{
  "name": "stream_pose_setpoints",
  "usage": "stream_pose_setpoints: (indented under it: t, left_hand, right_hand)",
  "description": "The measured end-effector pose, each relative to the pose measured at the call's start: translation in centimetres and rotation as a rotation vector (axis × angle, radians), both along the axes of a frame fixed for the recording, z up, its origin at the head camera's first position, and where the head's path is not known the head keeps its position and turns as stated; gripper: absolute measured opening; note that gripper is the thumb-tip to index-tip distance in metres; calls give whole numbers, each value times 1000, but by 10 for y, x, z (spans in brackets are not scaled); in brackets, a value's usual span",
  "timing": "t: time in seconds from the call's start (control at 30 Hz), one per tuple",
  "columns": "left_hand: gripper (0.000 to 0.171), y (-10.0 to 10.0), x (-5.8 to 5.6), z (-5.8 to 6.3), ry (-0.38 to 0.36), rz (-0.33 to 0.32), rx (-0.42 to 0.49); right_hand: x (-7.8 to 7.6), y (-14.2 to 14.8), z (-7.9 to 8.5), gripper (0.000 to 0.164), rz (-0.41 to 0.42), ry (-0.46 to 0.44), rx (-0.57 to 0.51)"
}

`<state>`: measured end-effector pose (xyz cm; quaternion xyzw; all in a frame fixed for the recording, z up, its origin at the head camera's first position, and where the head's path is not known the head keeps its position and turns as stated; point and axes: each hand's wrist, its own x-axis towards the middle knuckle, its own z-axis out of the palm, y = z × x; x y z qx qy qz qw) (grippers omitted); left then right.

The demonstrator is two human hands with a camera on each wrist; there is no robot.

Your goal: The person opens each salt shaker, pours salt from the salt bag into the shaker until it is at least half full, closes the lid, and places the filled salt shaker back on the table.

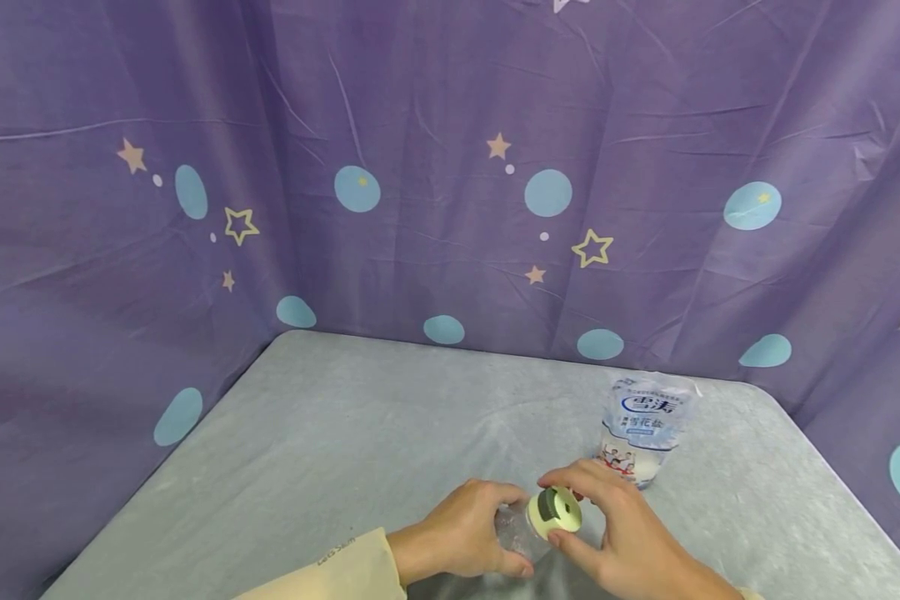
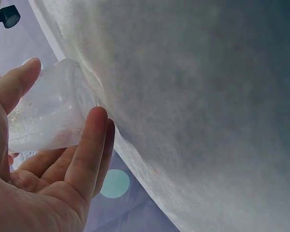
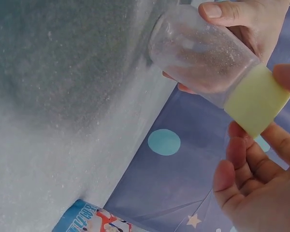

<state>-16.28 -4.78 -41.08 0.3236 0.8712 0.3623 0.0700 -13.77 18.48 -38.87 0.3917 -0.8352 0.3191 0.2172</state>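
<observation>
A clear seasoning jar [image 1: 517, 533] with a pale yellow cap [image 1: 558, 512] is tilted near the table's front, cap toward the right. My left hand [image 1: 468, 529] grips the jar's body, thumb on one side and fingers on the other. My right hand [image 1: 630, 533] pinches the cap's rim between thumb and fingertips. A dark panel and a small hole show on the cap in the head view. In the right wrist view, fine grains cling inside the jar wall [image 3: 203, 53], and the cap [image 3: 256, 101] sits on its mouth.
A blue-and-white salt pouch [image 1: 648, 421] stands upright just behind my right hand. The table has a pale grey cloth [image 1: 390, 408]. Purple curtains [image 1: 435, 100] with stars and dots hang along the table's back and sides.
</observation>
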Motion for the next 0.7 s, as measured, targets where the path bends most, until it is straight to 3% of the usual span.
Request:
stream_pose_setpoints:
  t: [0.37, 0.7]
  left_hand:
    - [57, 0, 0, -1, 12, 1, -14]
    - [57, 1, 0, 0, 34, 19, -27]
  right_hand:
    - [-1, 0, 4, 77, 70, 58, 15]
    - [5, -4, 1, 49, -192, -33, 1]
